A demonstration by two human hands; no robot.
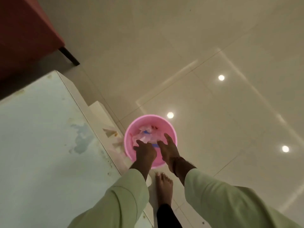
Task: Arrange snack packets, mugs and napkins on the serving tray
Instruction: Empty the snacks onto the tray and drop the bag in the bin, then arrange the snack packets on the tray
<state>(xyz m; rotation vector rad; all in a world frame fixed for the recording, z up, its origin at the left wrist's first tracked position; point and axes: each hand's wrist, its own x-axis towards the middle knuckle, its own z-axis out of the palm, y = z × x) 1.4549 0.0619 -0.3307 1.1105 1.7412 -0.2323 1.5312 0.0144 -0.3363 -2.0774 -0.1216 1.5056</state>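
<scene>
A pink plastic tub (171,129) stands on the tiled floor beside the table's corner. Inside it lie several crumpled pale wrappers and packets (146,134), one with a blue patch. Both my hands reach down over the tub. My left hand (144,151) hovers over its near left side with fingers spread, holding nothing that I can see. My right hand (168,149) is over the near right side, fingers extended and apart, also with nothing in it. No tray, mugs or napkins are in view.
A glass-topped white table (41,137) with stains fills the left. A red seat with a dark leg (69,56) stands at the far left. My bare foot (164,188) is on the glossy floor just behind the tub.
</scene>
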